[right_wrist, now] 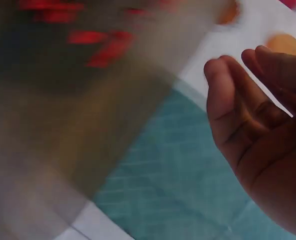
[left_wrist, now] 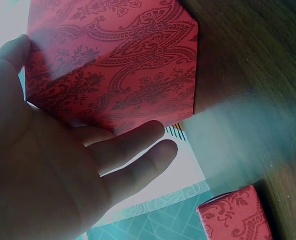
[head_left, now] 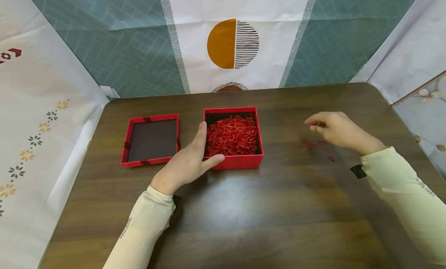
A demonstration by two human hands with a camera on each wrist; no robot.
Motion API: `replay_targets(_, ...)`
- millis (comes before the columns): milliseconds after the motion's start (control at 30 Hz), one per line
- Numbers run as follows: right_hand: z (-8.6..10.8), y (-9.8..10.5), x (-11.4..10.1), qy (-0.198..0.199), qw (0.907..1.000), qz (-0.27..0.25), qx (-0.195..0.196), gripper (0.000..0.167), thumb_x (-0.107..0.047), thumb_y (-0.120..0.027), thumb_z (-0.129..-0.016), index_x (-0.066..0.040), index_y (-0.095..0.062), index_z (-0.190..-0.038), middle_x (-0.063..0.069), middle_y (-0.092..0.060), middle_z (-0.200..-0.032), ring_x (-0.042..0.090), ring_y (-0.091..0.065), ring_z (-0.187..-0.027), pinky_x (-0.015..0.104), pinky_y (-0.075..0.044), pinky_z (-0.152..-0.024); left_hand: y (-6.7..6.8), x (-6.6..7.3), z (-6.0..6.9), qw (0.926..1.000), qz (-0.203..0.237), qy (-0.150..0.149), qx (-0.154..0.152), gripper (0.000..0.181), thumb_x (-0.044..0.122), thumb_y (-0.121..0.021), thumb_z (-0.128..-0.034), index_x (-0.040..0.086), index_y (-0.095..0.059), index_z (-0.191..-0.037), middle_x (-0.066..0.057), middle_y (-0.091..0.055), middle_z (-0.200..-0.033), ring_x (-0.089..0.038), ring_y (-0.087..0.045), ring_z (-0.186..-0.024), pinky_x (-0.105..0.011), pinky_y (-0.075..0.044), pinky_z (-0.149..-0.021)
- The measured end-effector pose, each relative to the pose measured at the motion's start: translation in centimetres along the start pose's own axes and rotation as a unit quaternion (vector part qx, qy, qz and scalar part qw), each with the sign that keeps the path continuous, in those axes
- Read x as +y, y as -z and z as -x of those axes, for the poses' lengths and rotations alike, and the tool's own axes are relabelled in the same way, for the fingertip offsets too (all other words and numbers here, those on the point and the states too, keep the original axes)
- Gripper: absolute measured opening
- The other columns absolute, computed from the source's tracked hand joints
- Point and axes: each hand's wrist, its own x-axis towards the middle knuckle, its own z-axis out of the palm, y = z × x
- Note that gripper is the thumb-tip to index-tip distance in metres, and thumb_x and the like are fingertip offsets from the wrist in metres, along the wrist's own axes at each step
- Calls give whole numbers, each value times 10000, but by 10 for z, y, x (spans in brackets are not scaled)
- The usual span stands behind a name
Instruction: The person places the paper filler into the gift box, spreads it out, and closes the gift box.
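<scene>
A red box (head_left: 244, 162) filled with red shredded paper (head_left: 232, 135) stands in the middle of the table. At its near left corner my left hand (head_left: 186, 160) rests, thumb along the front edge and fingers straight along the left side. In the left wrist view the hand (left_wrist: 52, 160) touches the patterned box wall (left_wrist: 117, 65). Over several loose red paper shreds (head_left: 315, 144) on the right hovers my right hand (head_left: 336, 129), its fingers loosely bent. Nothing shows between the fingers in the right wrist view, where the shreds (right_wrist: 107, 47) are blurred.
A red-rimmed box lid (head_left: 155, 141) with a dark inside lies face up, left of the box. The wooden table (head_left: 230, 222) reaches back to a patterned cloth (head_left: 139, 52), with pale cloths hanging at both sides.
</scene>
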Motion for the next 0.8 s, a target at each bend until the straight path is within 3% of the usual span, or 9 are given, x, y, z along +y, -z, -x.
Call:
replay_targets(167,1,-30,17,620,9976,309,-83,255,101,-645,-916,83,-685,-1167,165,-686,-1064,320,-668,-924,499,-535,-783,1,0,0,10000,-3,-29,27,1091,719,-489,-939,153,172,-1596,-17,116,-1668,-295,-284,-1469,-368,-530,-837)
replay_targets(333,-5,-46,15,800,9957,442,-119,266,158,-589,-901,64,-707,-1121,132,-656,-1014,301,-647,-893,479,-534,-801,1,0,0,10000,18,-14,11,1094,731,-485,-932,163,175,-1595,-8,118,-1665,-261,-217,-1492,-414,-505,-933)
replay_targets(467,-6,-51,12,946,9940,535,-149,270,183,-569,-863,43,-727,-1031,112,-641,-971,306,-651,-905,483,-539,-828,0,-1,1,10000,19,-49,14,1088,736,-474,-933,173,186,-1591,-22,108,-1666,-284,-249,-1480,-441,-490,-968)
replay_targets(667,4,-50,15,1457,9861,793,-68,209,147,-624,-834,19,-743,-949,70,-645,-913,255,-645,-838,448,-548,-765,1,-1,0,10000,47,-71,-3,1089,725,-482,-937,162,180,-1594,-25,106,-1667,-275,-215,-1490,-442,-461,-1014)
replay_targets(800,12,-45,19,1466,9851,882,-183,204,114,-636,-835,-7,-756,-946,42,-633,-891,205,-594,-796,416,-519,-718,1,0,0,10000,46,-57,-28,1088,716,-486,-941,154,180,-1593,-27,108,-1667,-276,-222,-1487,-441,-463,-1011)
